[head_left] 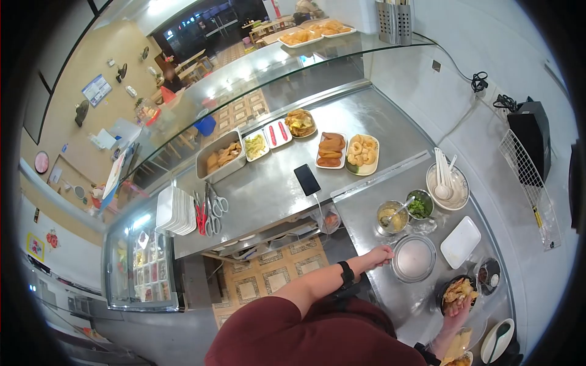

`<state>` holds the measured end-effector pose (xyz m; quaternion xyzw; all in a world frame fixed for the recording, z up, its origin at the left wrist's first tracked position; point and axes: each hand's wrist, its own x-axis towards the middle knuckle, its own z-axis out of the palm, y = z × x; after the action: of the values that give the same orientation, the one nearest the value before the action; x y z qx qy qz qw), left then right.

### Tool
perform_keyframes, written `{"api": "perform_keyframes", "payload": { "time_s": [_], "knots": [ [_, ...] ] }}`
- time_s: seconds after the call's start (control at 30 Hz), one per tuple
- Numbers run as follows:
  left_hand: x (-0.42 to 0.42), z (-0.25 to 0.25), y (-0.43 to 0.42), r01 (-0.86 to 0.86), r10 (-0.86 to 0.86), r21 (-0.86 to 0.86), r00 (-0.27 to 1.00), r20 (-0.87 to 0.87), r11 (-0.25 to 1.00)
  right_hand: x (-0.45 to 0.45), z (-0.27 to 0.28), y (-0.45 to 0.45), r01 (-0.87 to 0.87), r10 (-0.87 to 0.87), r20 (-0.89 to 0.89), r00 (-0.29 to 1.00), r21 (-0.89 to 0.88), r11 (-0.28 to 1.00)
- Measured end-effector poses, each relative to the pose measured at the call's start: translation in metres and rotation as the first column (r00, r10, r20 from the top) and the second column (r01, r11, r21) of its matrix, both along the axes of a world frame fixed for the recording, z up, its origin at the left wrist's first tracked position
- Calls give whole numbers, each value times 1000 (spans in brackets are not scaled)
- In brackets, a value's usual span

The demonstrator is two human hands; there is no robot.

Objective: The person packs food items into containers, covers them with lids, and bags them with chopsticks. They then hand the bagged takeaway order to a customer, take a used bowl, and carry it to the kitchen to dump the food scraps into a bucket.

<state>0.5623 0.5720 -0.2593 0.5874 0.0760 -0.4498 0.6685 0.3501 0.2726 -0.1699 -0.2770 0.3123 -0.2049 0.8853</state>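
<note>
My left hand point(381, 256) is closed, its fingertips pressed together at the left rim of a clear round tub point(414, 258) with pale contents. Anything inside that pinch is too small to make out. Lower right, my right hand point(458, 308) curls its fingers round golden fried pieces point(459, 291) at a black bowl point(443, 297). Just above the tub stand a metal pot point(392, 218) with a spoon in it and a metal cup of chopped greens point(420, 204). A white tray point(461, 242) lies to the right of the tub.
White spoons rest in a bowl point(448, 194). Across the counter point(268, 194) are a phone point(306, 179), trays of sausages point(331, 150) and fried rings point(362, 152), scissors point(215, 210) and stacked white trays point(175, 210). A glass shelf point(256, 91) runs along the far side.
</note>
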Motion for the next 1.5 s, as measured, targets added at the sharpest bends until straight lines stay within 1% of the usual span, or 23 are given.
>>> {"api": "perform_keyframes", "payload": {
  "time_s": [0.07, 0.13, 0.17, 0.27, 0.33, 0.37, 0.47, 0.57, 0.67, 0.77, 0.87, 0.97, 1.03, 1.07, 1.17, 1.27, 1.37, 1.5],
  "knots": [
    [-1, 0, -2, -15, 15, 1, 1000, 1, 1000, -3, 0, 0, 14, -15, -33, 999, -40, 999],
    [-1, -1, -2, -27, 27, 5, 1000, -11, 1000, -1, 5, 7, 22, -24, -38, 999, -41, 999],
    [0, -3, -1, -9, 9, -6, 1000, -8, 1000, 2, 8, 9, 27, -28, -39, 999, -43, 999],
    [2, -7, 1, 28, -27, -32, 1000, 9, 999, 8, 3, 9, 25, -33, -112, 993, -76, 997],
    [1, -4, 2, 36, -35, -38, 999, 20, 999, 11, 9, 13, 8, -16, -120, 993, -72, 997],
    [0, 6, 3, 39, -39, -31, 999, 8, 999, 14, 13, 16, 0, -8, -123, 992, -70, 998],
    [1, -1, 1, 23, -23, -26, 1000, 6, 999, 17, 8, 17, -64, 58, -97, 994, -55, 996],
    [1, 3, 2, 30, -30, -4, 999, 12, 1000, 19, 6, 21, -42, 42, -121, 992, 2, 999],
    [1, 8, 3, 46, -46, 9, 999, 17, 999, 24, 13, 29, -13, 8, -185, 983, -28, 1000],
    [2, 1, -1, 21, -21, 12, 1000, 3, 1000, 23, 14, 31, -33, 30, -110, 993, -20, 999],
    [-1, -5, -1, 17, -17, 17, 1000, 10, 1000, 23, 23, 37, -49, 44, -149, 988, -29, 998],
    [1, -2, 0, 17, -17, -7, 1000, 7, 1000, 21, 9, 31, -51, 48, -207, 977, -10, 999],
    [0, -3, 2, 21, -21, -49, 1000, -11, 999, 18, 3, 31, -69, 47, -314, 948, -59, 996],
    [0, -3, 1, 6, -7, -33, 1000, -30, 999, 18, 3, 32, -80, 44, -367, 929, -82, 993],
    [-3, 4, -1, -22, 23, 12, 997, -74, 1000, 22, 20, 40, -130, 83, -537, 840, -51, 990],
    [-3, 9, -1, -30, 32, 29, 996, -86, 999, 22, 40, 53, -147, 80, -591, 803, -66, 987],
    [-4, 2, -3, -54, 54, 4, 994, -92, 999, 11, 31, 49, -239, 123, -644, 755, -96, 966],
    [-2, -9, -6, -68, 67, -18, 995, -78, 998, -5, 20, 43, -321, 197, -644, 740, -81, 944]
  ]
}}
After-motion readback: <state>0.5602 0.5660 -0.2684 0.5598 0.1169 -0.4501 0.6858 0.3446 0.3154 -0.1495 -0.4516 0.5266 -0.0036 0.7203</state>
